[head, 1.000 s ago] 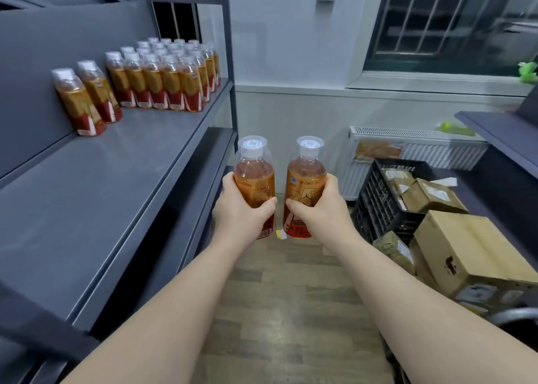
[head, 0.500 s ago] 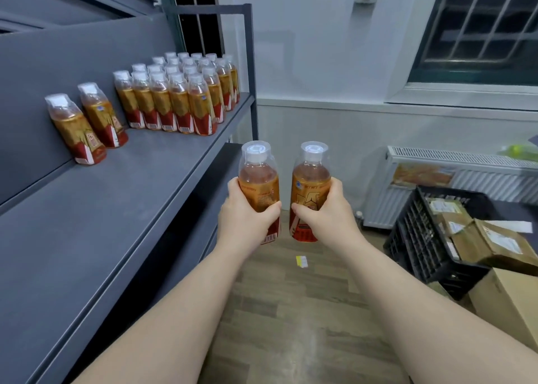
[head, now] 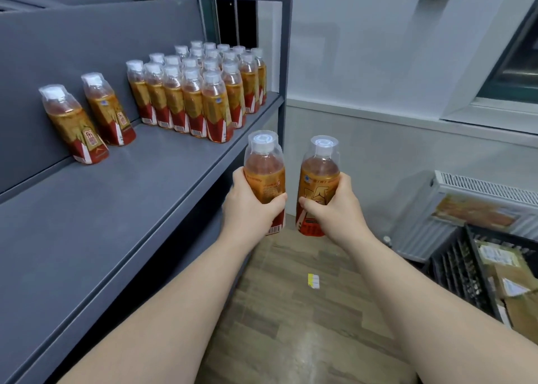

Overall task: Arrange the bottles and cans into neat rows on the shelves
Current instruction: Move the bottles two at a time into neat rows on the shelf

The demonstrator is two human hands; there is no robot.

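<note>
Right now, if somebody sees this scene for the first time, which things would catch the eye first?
Most striking are two amber drink bottles held upright at mid-frame, just off the grey shelf: the left bottle in the left hand, the right bottle in the right hand. Next comes the tight block of matching bottles at the shelf's far end, with two lone bottles apart near the back panel.

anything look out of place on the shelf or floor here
The near stray bottle and far stray bottle stand apart from the packed block, spaced along the back of the shelf. Their lean may be lens distortion. A paper scrap lies on the floor. Nothing looks spilled.
</note>
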